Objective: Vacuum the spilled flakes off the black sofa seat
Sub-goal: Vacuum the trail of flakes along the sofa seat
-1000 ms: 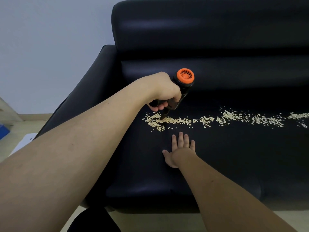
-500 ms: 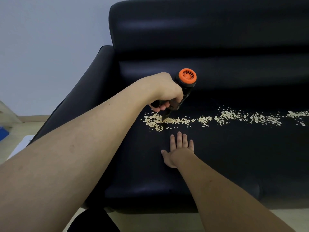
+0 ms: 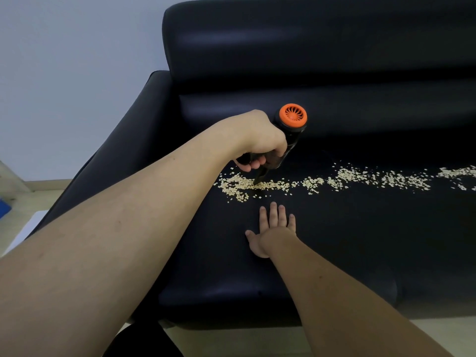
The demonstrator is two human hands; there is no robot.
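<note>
A band of pale flakes [image 3: 342, 179] runs across the black sofa seat [image 3: 360, 240] from near the left armrest to the right edge of view. My left hand [image 3: 260, 140] grips the handle of a small black handheld vacuum [image 3: 289, 135] with an orange vented end cap. Its narrow nozzle tip touches the flakes at the left end of the band. My right hand [image 3: 273, 228] lies flat on the seat, fingers straight, just in front of the flakes.
The sofa's backrest [image 3: 309, 47] rises behind the seat and the left armrest [image 3: 134, 140] slopes down at the left. A pale wall is behind. Light floor with a white sheet [image 3: 25, 228] and a blue object [image 3: 3, 206] lies at far left.
The view has shifted slightly. The vacuum nozzle stays at the left end of the flakes, and a thin gap has opened in the pile there. My right hand has not moved.
</note>
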